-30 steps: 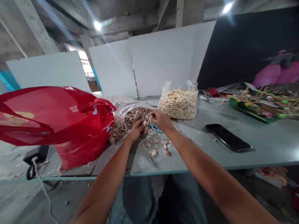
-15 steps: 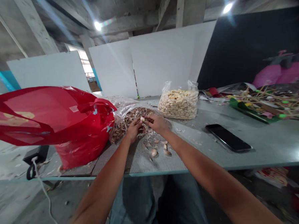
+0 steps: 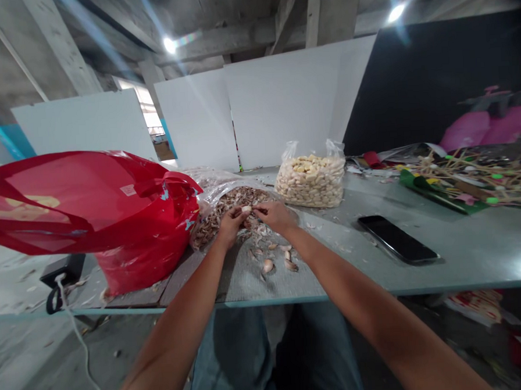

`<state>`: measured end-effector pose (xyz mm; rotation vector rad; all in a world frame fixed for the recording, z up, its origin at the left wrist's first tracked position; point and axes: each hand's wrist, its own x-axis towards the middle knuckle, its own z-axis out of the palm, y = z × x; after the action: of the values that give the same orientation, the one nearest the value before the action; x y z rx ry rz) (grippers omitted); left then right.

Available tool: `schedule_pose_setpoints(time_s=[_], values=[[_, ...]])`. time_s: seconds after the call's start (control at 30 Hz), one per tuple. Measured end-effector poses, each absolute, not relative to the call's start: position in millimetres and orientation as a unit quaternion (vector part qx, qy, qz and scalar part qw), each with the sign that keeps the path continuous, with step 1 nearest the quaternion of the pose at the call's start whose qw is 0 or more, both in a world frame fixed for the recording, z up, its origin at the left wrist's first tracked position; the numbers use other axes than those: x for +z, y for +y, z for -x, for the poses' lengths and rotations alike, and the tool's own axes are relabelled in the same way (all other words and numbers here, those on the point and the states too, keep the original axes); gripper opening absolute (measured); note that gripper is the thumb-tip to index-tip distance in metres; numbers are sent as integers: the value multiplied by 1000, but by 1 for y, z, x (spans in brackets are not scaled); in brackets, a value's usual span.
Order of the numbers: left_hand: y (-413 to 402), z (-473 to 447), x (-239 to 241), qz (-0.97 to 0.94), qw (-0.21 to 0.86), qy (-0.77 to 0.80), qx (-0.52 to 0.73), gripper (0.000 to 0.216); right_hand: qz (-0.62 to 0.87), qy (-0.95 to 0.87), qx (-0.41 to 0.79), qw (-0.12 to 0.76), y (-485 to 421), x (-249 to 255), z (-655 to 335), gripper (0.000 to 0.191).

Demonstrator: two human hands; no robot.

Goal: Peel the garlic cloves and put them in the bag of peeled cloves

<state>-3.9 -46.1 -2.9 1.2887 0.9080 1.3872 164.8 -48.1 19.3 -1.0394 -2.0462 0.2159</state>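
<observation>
**Clerk:** Entry 1, the hands. State?

**Me:** My left hand [image 3: 230, 224] is curled nearly closed, its fingertips pinching 1 garlic clove [image 3: 246, 209]. My right hand [image 3: 277, 216] is also mostly closed, with thumb and forefinger nipped on the same clove from the other side. How much skin is under the right fingertips is too small to tell.

**Clerk:** Entry 2, the clove's position?

**Me:** It sits between the 2 sets of fingertips, lifted just above the open clear bag of unpeeled cloves [image 3: 209, 224], at the far side of the table [image 3: 464, 254] from my lap.

**Clerk:** Entry 3, the step in hand?

**Me:** By my reading, peeling: 1 hand steadies the clove while the other works at its skin. A further pull would call for a firm left pinch and a right grip on the skin's loose edge.

**Clerk:** Entry 4, the surroundings?

**Me:** There are a few loose cloves and husks [image 3: 268, 266] on the table just below my wrists. 1 clear bag of pale peeled cloves [image 3: 312, 180] stands near, beyond my right hand. 1 red plastic bag [image 3: 113, 208] lies beside the unpeeled bag on my left. 1 black phone [image 3: 398, 240] lies flat, well apart to my right.
</observation>
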Motion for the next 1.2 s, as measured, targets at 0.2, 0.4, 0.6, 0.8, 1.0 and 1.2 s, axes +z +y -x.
schedule_pose_setpoints(time_s=[0.2,0.4,0.6,0.8,1.0,1.2], values=[[-48,2,2,-558,460,389,570,46,434,-823,30,366,-55,22,-162,21],[-46,4,1,-581,449,386,559,40,441,-823,-27,356,-58,20,-157,17],[-44,4,-4,-601,461,363,543,46,434,-809,-40,394,-52,24,-165,18],[-45,5,-3,-586,458,378,552,52,411,-790,30,455,-41,22,-180,23],[-48,4,1,-586,451,379,557,50,385,-838,64,382,-45,22,-171,22],[-47,7,1,-602,445,390,536,51,396,-850,34,345,-50,26,-169,24]])
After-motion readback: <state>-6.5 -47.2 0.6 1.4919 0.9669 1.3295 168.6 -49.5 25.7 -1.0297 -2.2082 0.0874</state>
